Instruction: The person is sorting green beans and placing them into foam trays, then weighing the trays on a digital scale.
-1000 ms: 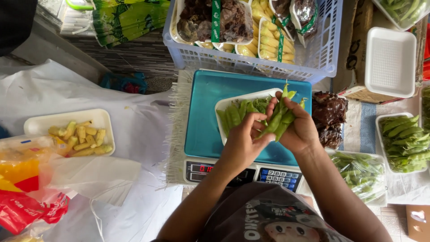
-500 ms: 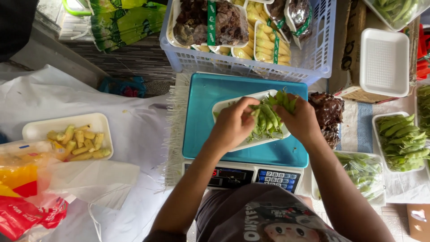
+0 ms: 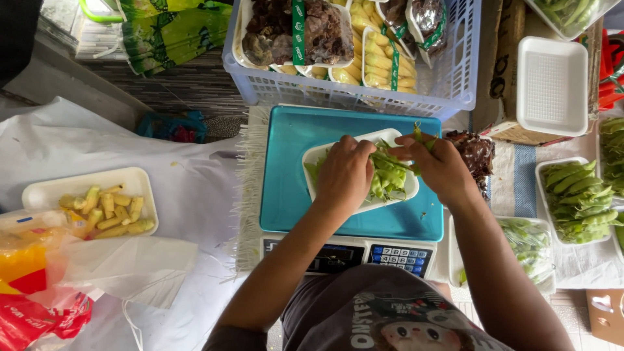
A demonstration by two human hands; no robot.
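Head view: both forearms are extended forward over the teal scale platform [image 3: 292, 162]. Left hand [image 3: 344, 174] is laid palm-down on the green pods [image 3: 389, 177], fingers curled together and pressed onto the pile. Right hand [image 3: 439, 168] is held at the tray's right edge, fingers pinched shut on a few pods. The pods are heaped in a white foam tray [image 3: 314, 159] resting on the scale. Versus a second ago: the bunch then raised above the tray is now lowered into it, and the hands are spread across the pile rather than cupped together. A blue basket [image 3: 455, 91] of packed trays is seen behind the scale.
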